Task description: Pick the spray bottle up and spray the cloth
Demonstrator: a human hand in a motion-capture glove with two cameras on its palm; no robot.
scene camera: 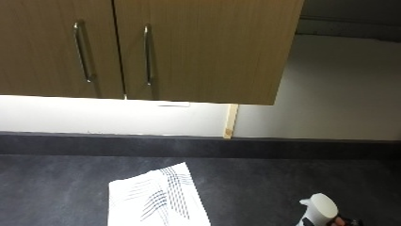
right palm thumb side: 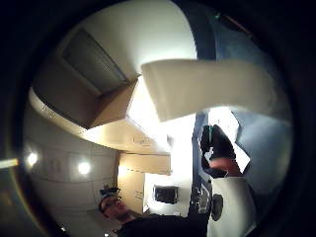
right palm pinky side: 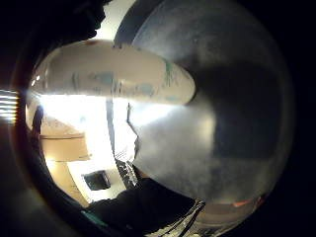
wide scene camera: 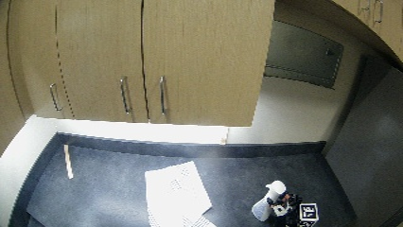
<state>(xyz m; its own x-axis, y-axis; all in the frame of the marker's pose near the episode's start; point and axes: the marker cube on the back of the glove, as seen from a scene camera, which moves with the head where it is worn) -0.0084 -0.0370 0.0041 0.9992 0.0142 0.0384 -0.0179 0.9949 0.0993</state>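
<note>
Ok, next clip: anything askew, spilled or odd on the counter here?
Nothing stands out. The cloth lies spread flat on the dark counter, a little skewed to its edge, with no visible spill. The spray bottle stands upright apart from it, the gloved right hand at it. A pale stick lies near the far left.

A kitchen: wooden wall cupboards (scene camera: 144, 47) with bar handles (scene camera: 148, 54) over a dark worktop (scene camera: 263, 183)

We've got a dark speckled countertop (scene camera: 263, 188), a white cloth (scene camera: 156, 200) with dark stripes lying flat on it, the spray bottle (wide scene camera: 267, 203) standing nearby, a pale stick (wide scene camera: 67, 161) at the far side.
</note>
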